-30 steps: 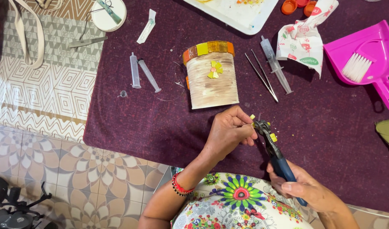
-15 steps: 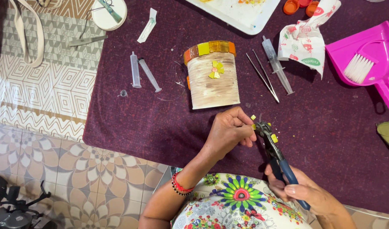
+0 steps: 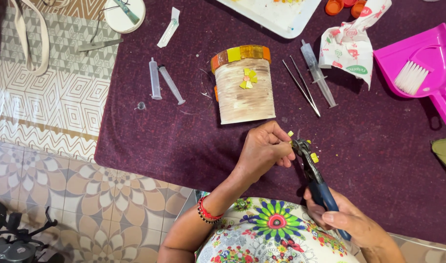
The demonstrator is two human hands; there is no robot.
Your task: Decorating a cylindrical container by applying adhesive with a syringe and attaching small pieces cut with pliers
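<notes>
My left hand (image 3: 265, 148) pinches a small tile piece, held against the jaws of the blue-handled nippers (image 3: 314, 178). My right hand (image 3: 352, 221) grips the nippers' handles near the bottom right. A few small yellow tile chips (image 3: 314, 157) lie on the purple cloth (image 3: 159, 141) beside the jaws. Just above my left hand lies a cream-painted can (image 3: 244, 87) on its side, with a band of orange and yellow mosaic tiles at its rim and a small yellow tile flower on its body.
Two syringes (image 3: 162, 83) lie left of the can; tweezers (image 3: 300, 86) and another syringe (image 3: 319, 74) lie to its right. A pink dustpan with a brush (image 3: 422, 73), a printed wrapper (image 3: 352, 44), a white tray (image 3: 276, 14) and orange caps (image 3: 342, 6) sit farther back.
Both hands and the nippers have stayed almost in place, shifting only slightly. Nothing else on the cloth has moved.
</notes>
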